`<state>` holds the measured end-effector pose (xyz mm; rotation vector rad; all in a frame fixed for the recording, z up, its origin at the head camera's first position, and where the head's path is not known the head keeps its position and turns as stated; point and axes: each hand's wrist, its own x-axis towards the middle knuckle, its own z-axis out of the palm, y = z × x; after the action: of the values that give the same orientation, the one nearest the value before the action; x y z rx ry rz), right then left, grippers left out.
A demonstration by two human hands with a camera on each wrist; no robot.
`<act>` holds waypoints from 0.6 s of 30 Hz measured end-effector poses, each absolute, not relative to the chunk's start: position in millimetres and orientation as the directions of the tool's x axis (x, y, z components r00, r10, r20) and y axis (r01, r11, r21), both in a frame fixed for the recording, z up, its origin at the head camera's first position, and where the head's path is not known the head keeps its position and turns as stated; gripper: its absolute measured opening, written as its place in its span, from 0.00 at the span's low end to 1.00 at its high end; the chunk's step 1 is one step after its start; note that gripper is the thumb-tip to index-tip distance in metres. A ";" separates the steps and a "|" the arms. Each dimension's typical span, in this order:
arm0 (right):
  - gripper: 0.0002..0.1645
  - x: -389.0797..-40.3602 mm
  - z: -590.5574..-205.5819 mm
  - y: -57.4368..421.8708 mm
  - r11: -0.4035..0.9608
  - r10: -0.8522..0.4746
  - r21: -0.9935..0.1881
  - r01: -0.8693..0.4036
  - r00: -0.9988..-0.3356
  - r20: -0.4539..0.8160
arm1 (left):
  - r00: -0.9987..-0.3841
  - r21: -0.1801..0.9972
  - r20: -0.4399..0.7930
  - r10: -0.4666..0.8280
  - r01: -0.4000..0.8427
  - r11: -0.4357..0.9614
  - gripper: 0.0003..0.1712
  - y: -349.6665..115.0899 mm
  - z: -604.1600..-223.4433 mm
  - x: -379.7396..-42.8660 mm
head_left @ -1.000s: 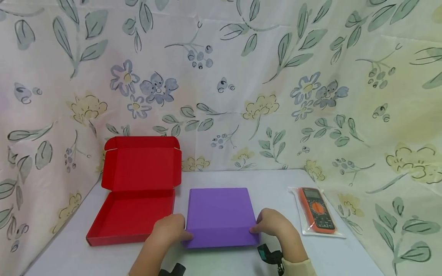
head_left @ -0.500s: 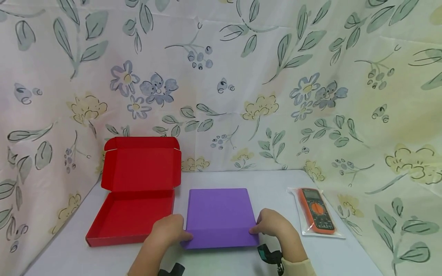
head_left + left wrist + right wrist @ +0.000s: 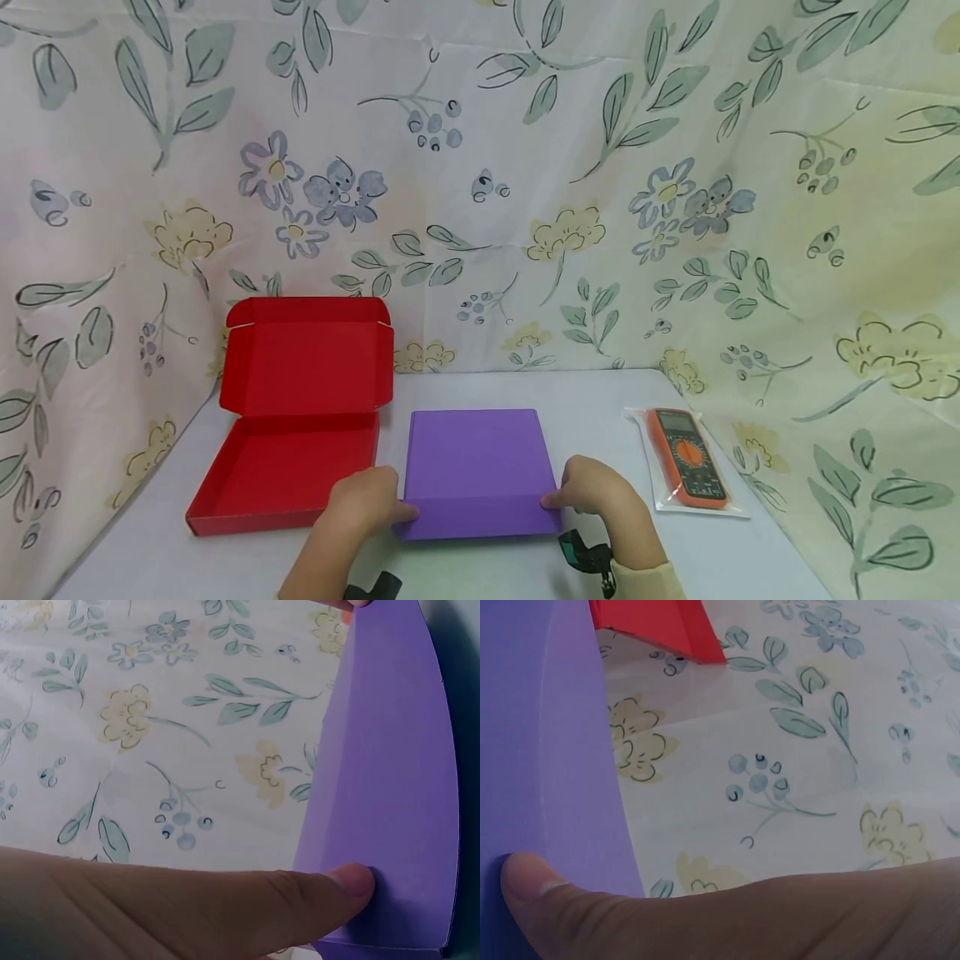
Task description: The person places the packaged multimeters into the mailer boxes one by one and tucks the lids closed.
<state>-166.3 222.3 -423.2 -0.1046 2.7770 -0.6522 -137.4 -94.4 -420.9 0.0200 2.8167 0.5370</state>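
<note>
So the purple box [image 3: 480, 454] is sitting in the lower middle of the head view, looking closed, with a creased strip running along its near edge. I'm reading the step in hand as a two-handed hold on that near strip, and if I'm judging it right, the next move is calling for both sides working evenly so the cardboard isn't skewing or bending at the crease. The left hand [image 3: 365, 500] is coming in from the bottom edge of the frame and gripping the box's near left corner, thumb lying on the strip; the right hand [image 3: 600, 487] is mirroring it on the right edge, wrist bending inward, thumb pressing the strip too. Both seem to be pinching, though I'm not seeing the left hand's other fingers, and the right's are mostly tucking out of sight. Going outward, the red box [image 3: 311, 358] is standing with its lid up, left of centre, just beside the left hand. A multimeter [image 3: 688, 457] is lying in a clear bag [image 3: 663, 500] at lower right, apart from the right hand. Everything's resting on a white table [image 3: 480, 575], with floral cloth [image 3: 450, 208] filling the upper frame.
</note>
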 end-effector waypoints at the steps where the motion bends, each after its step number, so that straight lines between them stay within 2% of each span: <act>1: 0.21 -166.4 -423.4 222.2 0.896 -0.136 -0.443 -0.005 -0.955 -0.264 | -0.961 0.374 -0.268 0.072 -0.035 0.927 0.23 -94.8 -421.3 -137.4; 7: 0.19 -167.9 -424.7 224.5 0.894 -0.178 -0.447 -0.022 -0.934 -0.311 | -0.943 0.464 -0.311 0.123 -0.038 0.885 0.18 -95.9 -422.9 -137.1; 18: 0.15 -172.4 -427.0 230.3 0.865 -0.256 -0.499 -0.057 -0.905 -0.340 | -0.933 0.506 -0.336 0.129 -0.063 0.860 0.20 -100.1 -425.7 -139.0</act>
<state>-172.4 230.3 -427.0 -0.2313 2.6370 -0.6887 -139.0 -100.1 -425.7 0.0492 2.6731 0.7439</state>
